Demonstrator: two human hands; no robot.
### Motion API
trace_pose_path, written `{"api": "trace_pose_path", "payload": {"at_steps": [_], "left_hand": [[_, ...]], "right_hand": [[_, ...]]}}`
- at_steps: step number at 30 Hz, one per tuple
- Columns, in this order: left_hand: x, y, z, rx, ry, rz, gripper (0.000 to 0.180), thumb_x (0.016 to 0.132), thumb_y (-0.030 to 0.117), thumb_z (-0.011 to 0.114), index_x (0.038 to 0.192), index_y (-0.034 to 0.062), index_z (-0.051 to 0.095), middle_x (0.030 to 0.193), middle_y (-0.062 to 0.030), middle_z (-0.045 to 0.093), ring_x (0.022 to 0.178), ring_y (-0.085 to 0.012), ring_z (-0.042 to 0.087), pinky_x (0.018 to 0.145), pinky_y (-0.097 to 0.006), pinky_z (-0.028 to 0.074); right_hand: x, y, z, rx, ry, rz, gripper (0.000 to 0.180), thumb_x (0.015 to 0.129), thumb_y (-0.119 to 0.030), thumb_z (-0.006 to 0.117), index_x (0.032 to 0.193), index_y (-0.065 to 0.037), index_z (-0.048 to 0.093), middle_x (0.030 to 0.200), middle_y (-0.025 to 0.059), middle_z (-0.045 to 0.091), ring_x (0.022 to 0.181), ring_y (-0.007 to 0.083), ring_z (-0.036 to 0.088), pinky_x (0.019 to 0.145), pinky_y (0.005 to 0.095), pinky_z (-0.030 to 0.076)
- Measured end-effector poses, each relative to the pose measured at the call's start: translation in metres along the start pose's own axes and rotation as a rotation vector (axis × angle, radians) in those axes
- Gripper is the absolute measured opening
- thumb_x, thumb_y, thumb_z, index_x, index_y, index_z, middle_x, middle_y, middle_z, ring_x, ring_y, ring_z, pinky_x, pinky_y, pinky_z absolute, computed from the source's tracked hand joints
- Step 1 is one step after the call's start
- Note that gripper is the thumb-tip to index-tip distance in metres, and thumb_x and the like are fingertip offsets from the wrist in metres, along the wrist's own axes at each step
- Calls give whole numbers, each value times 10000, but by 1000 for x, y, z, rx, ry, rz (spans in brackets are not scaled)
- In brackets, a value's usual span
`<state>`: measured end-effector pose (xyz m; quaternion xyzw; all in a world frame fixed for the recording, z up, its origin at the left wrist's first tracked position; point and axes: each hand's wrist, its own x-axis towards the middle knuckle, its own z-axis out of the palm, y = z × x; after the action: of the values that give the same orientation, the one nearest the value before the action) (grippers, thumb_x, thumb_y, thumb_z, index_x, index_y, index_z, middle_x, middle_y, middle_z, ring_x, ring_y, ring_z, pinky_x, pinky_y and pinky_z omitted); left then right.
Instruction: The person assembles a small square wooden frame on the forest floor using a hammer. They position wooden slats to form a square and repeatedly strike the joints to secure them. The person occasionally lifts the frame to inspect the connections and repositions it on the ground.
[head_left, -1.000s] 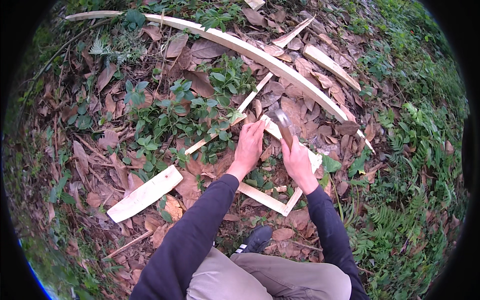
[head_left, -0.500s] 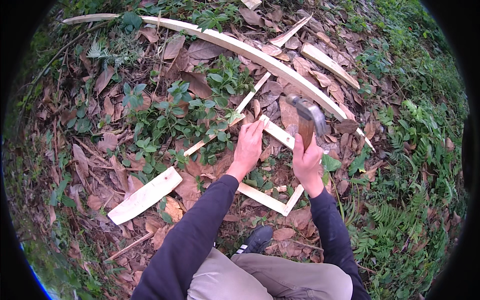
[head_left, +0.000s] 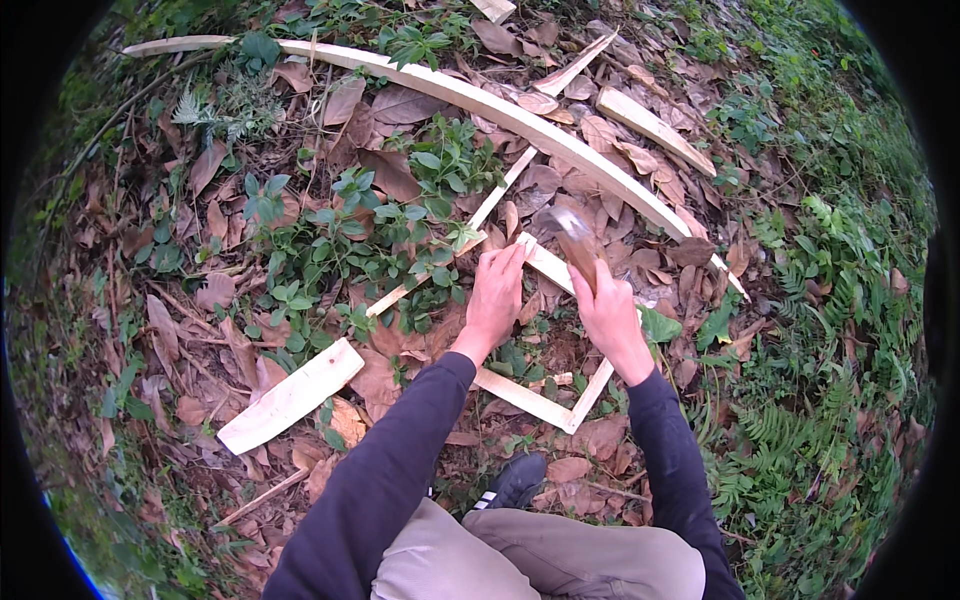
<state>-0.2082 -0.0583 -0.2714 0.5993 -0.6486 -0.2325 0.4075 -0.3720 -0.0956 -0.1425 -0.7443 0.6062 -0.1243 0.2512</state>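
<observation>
We pin the frame corner on the leafy ground with our left hand's spread fingers while our right hand, closed around the hammer, likely needs a square downward strike.

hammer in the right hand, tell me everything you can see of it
The hammer is blurred. It shows a brown, wood-like handle rising from the right hand, which grips its lower end, and a greyish head at the top, over the pale wooden slat frame on the leaf litter. It tilts up and to the left. Whether the head touches the slat cannot be told.
</observation>
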Motion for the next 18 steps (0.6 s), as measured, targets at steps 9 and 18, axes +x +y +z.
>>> {"api": "trace_pose_path", "payload": {"at_steps": [9, 18], "left_hand": [[-5, -1, 5, 0, -7, -15, 467, 897, -23, 630, 1360, -45, 568, 1314, -159, 595, 1174, -352, 523, 1039, -423, 460], [-1, 2, 0, -18, -1, -21, 473, 903, -26, 618, 1372, -32, 566, 1331, -164, 584, 1196, -364, 513, 1041, -430, 459]], "right_hand": [[-10, 2, 7, 22, 25, -28, 282, 1011, -211, 631, 1031, 60, 555, 700, 306, 639, 673, 482, 676, 557, 517, 503], [-3, 8, 3, -24, -41, 23, 316, 1016, -264, 622, 1028, 48, 575, 685, 295, 641, 691, 493, 673, 581, 523, 517]]}}
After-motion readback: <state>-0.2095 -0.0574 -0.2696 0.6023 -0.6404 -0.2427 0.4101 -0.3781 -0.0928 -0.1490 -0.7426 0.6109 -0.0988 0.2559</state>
